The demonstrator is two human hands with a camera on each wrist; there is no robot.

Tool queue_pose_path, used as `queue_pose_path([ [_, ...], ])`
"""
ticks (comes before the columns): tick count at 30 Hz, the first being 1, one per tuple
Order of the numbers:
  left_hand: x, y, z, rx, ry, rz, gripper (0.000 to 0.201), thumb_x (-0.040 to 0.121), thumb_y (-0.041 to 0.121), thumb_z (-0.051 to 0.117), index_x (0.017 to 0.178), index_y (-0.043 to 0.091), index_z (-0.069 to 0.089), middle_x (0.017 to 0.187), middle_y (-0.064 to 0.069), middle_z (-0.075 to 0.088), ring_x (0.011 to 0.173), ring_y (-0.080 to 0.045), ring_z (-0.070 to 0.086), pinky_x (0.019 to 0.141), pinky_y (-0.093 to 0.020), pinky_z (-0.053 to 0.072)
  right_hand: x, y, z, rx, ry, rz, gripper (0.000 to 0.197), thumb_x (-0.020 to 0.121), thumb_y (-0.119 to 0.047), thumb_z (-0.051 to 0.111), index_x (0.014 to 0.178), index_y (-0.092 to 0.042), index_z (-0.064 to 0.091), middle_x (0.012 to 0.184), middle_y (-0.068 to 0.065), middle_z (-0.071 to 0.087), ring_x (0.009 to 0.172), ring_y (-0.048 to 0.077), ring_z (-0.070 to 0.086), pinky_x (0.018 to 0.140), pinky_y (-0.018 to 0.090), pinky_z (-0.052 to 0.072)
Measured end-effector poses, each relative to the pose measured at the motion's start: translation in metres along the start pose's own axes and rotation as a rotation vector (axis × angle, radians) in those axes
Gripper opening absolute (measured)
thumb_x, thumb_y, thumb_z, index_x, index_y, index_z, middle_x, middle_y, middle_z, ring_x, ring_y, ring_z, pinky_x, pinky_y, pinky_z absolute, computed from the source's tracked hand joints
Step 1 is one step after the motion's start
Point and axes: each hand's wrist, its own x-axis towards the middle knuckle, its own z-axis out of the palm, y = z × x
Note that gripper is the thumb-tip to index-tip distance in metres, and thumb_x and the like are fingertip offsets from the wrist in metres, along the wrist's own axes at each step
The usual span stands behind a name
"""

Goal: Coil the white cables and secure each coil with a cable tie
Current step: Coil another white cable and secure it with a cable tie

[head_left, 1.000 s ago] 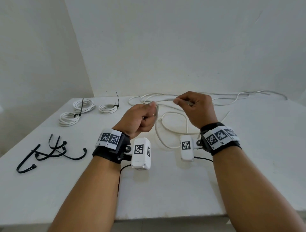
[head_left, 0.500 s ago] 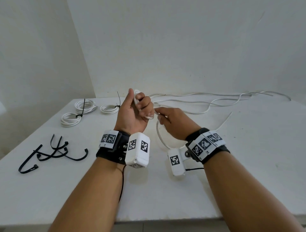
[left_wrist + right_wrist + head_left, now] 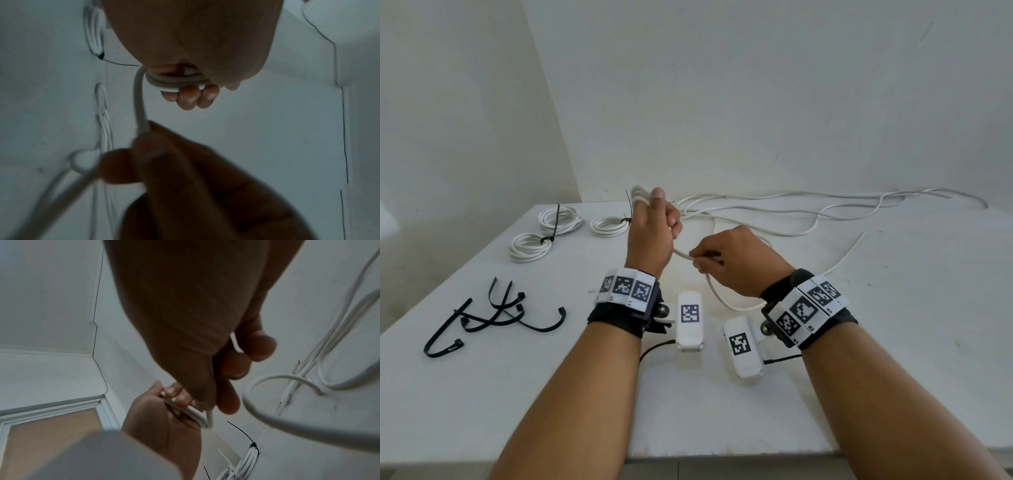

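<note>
My left hand (image 3: 654, 229) is raised above the white table (image 3: 893, 308) and grips a small coil of white cable (image 3: 174, 83), its loops showing above the thumb (image 3: 640, 193). The fingers (image 3: 191, 97) curl round the turns. Just right and nearer, my right hand (image 3: 726, 260) pinches the same cable's free run (image 3: 681, 253), which leads down in a loop (image 3: 729, 301) onto the table. In the right wrist view the cable (image 3: 209, 418) passes from my right hand's fingers (image 3: 228, 402) into the coil. Loose white cables (image 3: 808, 212) trail across the far table.
Three tied white coils (image 3: 530, 245) (image 3: 560, 217) (image 3: 609, 226) lie at the far left, each with a black tie. Several loose black cable ties (image 3: 493, 317) lie at the near left. A white wall stands behind the table.
My left hand has turned upright and risen with the coil. My right hand came back toward me and lower, drawing the cable's free run under the left hand.
</note>
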Motion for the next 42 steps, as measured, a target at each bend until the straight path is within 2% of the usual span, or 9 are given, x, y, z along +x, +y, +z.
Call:
queue_pose_path([
  [6,-0.005,-0.003,0.002,0.319,-0.155,-0.004,0.028,0.104,0.036,0.041,0.082,0.019,0.038,0.064,0.001,0.043,0.062,-0.019,0.042,0.061,-0.035,0.039,-0.005,0.004,-0.003,0.225,0.101,-0.092,0.006,0.088,-0.014,0.073,0.091,-0.011,0.076,0.07,-0.005,0.073,0.063,0.004,0.069,0.066,0.021,0.056],
  [11,-0.008,0.003,0.001,0.561,-0.359,-0.097,0.038,0.104,0.041,0.037,0.091,0.008,0.05,0.055,0.0,0.055,0.048,-0.012,0.052,0.052,-0.016,0.043,-0.007,0.007,-0.006,0.324,0.15,-0.129,0.004,0.088,-0.01,0.072,0.089,-0.01,0.075,0.072,-0.002,0.075,0.061,0.009,0.071,0.064,0.028,0.058],
  [19,-0.016,0.013,0.005,0.369,-0.678,-0.223,0.06,0.103,0.054,0.019,0.069,0.01,0.041,0.052,0.0,0.035,0.046,-0.016,0.025,0.042,-0.023,0.023,-0.006,0.011,-0.01,0.361,0.412,-0.207,0.013,0.076,-0.013,0.084,0.073,-0.018,0.072,0.068,-0.01,0.068,0.056,0.014,0.053,0.057,0.019,0.041],
  [21,-0.018,0.017,0.005,0.286,-0.708,-0.284,0.058,0.102,0.058,0.019,0.063,0.018,0.036,0.055,0.002,0.025,0.048,-0.013,0.016,0.042,-0.021,0.018,-0.005,0.011,-0.009,0.364,0.436,-0.239,0.014,0.074,-0.014,0.086,0.072,-0.016,0.072,0.071,-0.006,0.061,0.06,0.009,0.046,0.06,0.016,0.037],
  [23,-0.018,0.019,0.004,0.236,-0.738,-0.292,0.066,0.097,0.066,0.022,0.069,0.008,0.038,0.058,0.002,0.02,0.048,-0.012,0.013,0.042,-0.02,0.015,-0.003,0.011,-0.007,0.365,0.456,-0.239,0.015,0.074,-0.018,0.086,0.075,-0.012,0.072,0.079,0.003,0.054,0.069,0.003,0.045,0.065,0.012,0.035],
  [27,-0.019,0.02,0.002,0.076,-0.794,-0.273,0.072,0.086,0.077,0.03,0.077,0.008,0.049,0.057,0.001,0.016,0.043,-0.01,0.01,0.043,-0.017,0.011,-0.001,0.007,0.002,0.409,0.353,-0.239,0.023,0.092,-0.029,0.065,0.103,-0.009,0.058,0.099,0.001,0.059,0.088,0.002,0.056,0.078,0.011,0.04],
  [31,-0.024,0.02,0.002,0.002,-0.838,-0.256,0.066,0.066,0.088,0.041,0.053,0.025,0.056,0.044,0.008,0.02,0.037,-0.008,0.013,0.042,-0.016,0.015,-0.002,0.003,0.005,0.457,0.238,-0.167,0.01,0.102,-0.026,0.052,0.101,-0.017,0.05,0.064,-0.013,0.054,0.057,0.005,0.051,0.058,0.018,0.041],
  [36,-0.022,0.013,0.013,0.002,-0.765,-0.209,0.111,0.056,0.096,0.046,0.075,-0.013,0.041,0.047,-0.004,0.027,0.033,-0.02,0.044,0.051,-0.031,0.04,0.004,0.001,0.009,0.53,0.349,-0.117,0.011,0.102,-0.032,0.048,0.094,-0.025,0.052,0.086,0.012,0.061,0.066,0.029,0.066,0.053,0.026,0.048],
  [42,-0.025,0.02,0.015,0.078,-0.702,-0.166,0.083,0.06,0.095,0.028,0.058,0.012,0.034,0.043,-0.004,0.037,0.038,-0.023,0.051,0.049,-0.029,0.039,0.006,0.0,0.013,0.389,0.507,-0.115,0.013,0.096,-0.04,0.049,0.083,-0.04,0.048,0.077,0.002,0.06,0.06,0.016,0.062,0.053,0.022,0.045],
])
